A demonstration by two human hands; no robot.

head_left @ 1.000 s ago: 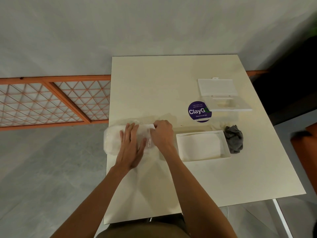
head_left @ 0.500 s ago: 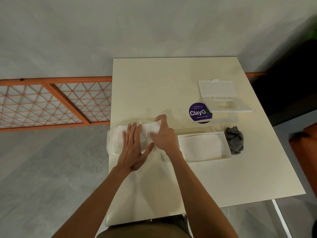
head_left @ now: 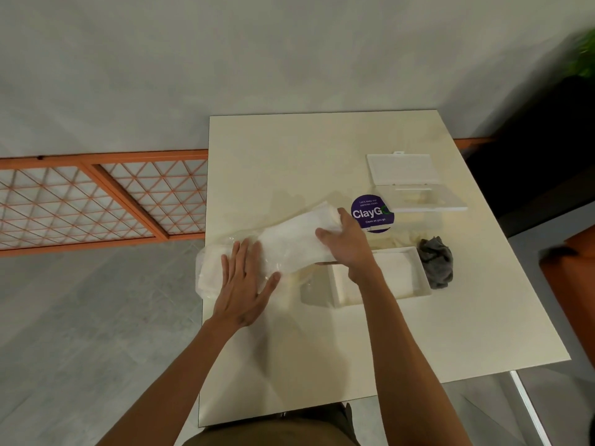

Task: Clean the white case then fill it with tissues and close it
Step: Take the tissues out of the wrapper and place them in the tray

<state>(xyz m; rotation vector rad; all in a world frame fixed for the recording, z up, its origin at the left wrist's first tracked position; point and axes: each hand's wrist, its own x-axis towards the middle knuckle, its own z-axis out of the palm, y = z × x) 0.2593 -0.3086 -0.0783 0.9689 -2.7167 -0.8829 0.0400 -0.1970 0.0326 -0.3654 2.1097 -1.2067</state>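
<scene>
A clear plastic pack of tissues (head_left: 209,272) lies at the table's left edge. My left hand (head_left: 244,281) presses flat on it with straight fingers. My right hand (head_left: 346,241) grips a white stack of tissues (head_left: 293,239), partly pulled out of the pack and lifted toward the right. The open white case (head_left: 402,275) sits just right of my hands with white tissue inside; my right forearm crosses its left part. The case lid (head_left: 405,181) lies open at the back right.
A crumpled grey cloth (head_left: 434,262) lies beside the case's right end. A round purple ClayGo sticker (head_left: 370,214) is on the cream table (head_left: 322,349). An orange lattice railing (head_left: 96,201) runs left of the table; an orange object (head_left: 573,278) stands at the right.
My right hand has drawn the tissue stack out of the pack, up and to the right. My left hand has stayed pressed on the pack.
</scene>
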